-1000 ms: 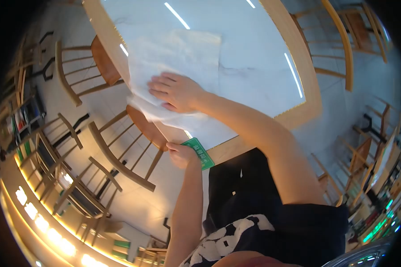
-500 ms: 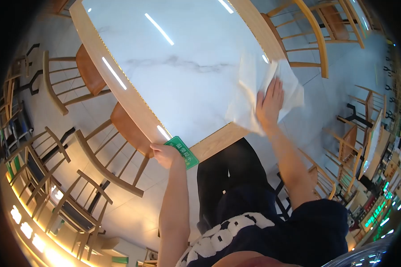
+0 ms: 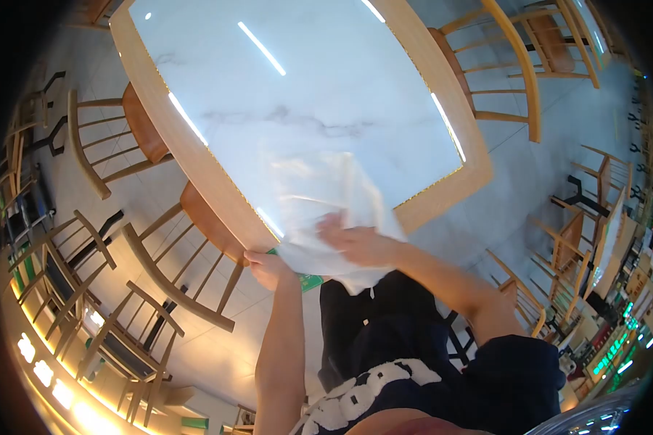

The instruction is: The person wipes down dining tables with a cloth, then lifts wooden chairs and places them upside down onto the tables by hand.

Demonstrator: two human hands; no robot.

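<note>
My left hand [image 3: 270, 269] is closed around the edge of a green sign [image 3: 310, 282] at the near left corner of the table [image 3: 218, 170]. Most of that sign is now covered by a white cloth [image 3: 325, 190]. My right hand [image 3: 363, 245] presses on the cloth and has hold of it, its fingers blurred by motion. The cloth lies over the near end of the white marble-patterned tabletop, and part of it hangs past the near wooden edge towards my body.
Wooden chairs with brown seats, one [image 3: 214, 221] near my left hand and another [image 3: 144, 127] beyond it, line the left side. A further chair [image 3: 500, 72] stands at the right edge. More tables and chairs surround me, with a lit counter at lower left.
My right hand has swept the cloth leftwards and nearer, from the table's right corner across the near edge and over the sign. My left hand has stayed at the left corner.
</note>
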